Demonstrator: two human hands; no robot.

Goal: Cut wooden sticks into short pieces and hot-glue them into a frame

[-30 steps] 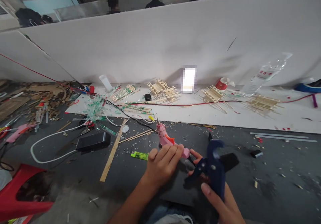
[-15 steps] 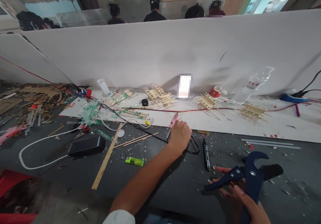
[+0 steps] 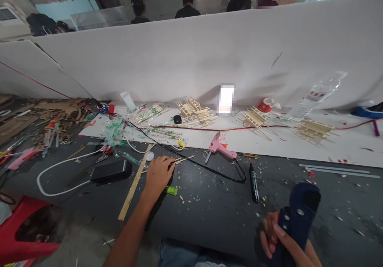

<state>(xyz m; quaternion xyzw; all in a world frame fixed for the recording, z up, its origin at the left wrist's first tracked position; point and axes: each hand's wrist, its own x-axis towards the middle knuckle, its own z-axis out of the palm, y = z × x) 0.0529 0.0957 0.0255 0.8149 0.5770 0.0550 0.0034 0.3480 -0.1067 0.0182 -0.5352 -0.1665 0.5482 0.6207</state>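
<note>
My left hand point(image 3: 160, 174) is over two or so thin bamboo chopsticks point(image 3: 184, 159) on the dark table, its fingers bent around them; the fingertips are partly hidden. Beside its wrist lies a green lighter point(image 3: 171, 190), partly covered by the hand. At the lower right my right hand point(image 3: 277, 235) is wrapped round the handles of a dark blue pipe cutter point(image 3: 300, 211), whose jaws are closed. A pink glue gun point(image 3: 223, 147) rests on its side farther back, with its black cord on the table. Between it and my right hand is a black marker point(image 3: 254, 183).
Small bamboo frames point(image 3: 256, 118) stand along a white board point(image 3: 278, 149), near a tilted plastic bottle point(image 3: 318, 95). Wrapped chopsticks point(image 3: 149, 113) and crumpled wrappers point(image 3: 112, 131) lie left, with a black power adapter point(image 3: 110, 171) and a flat wooden strip point(image 3: 134, 189). A white partition point(image 3: 164, 59) rises behind.
My left hand has left the glue gun, moving left and toward me onto the chopsticks. The pipe cutter's jaws, open before, have closed, and its handles are drawn together in my right hand.
</note>
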